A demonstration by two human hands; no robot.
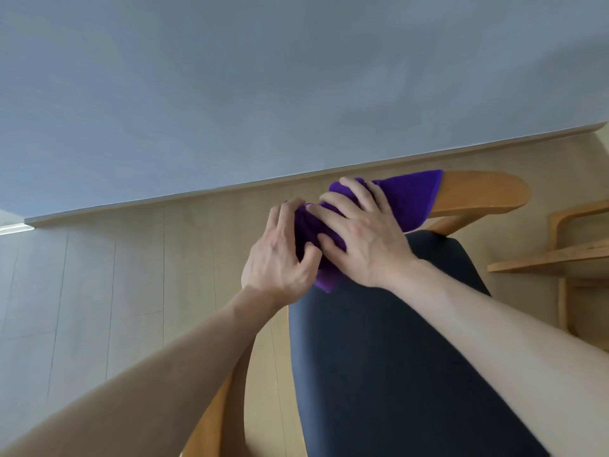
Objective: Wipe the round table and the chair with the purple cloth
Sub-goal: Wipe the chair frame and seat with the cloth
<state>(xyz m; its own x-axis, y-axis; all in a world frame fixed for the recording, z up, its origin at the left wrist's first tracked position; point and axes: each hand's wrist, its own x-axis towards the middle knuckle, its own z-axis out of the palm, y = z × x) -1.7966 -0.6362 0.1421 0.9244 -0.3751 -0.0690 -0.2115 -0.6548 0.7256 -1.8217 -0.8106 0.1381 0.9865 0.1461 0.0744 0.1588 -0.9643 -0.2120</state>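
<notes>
The purple cloth lies draped over the curved wooden backrest of the chair, above its dark seat. My left hand grips the bunched left end of the cloth, thumb and fingers curled round it. My right hand lies on top of the cloth with fingers spread and slightly bent, pressing it against the wood. The part of the backrest under the cloth is hidden. The round table is not in view.
A grey wall with a pale skirting board runs just behind the chair. Light wooden floor spreads to the left. Another wooden piece of furniture stands at the right edge.
</notes>
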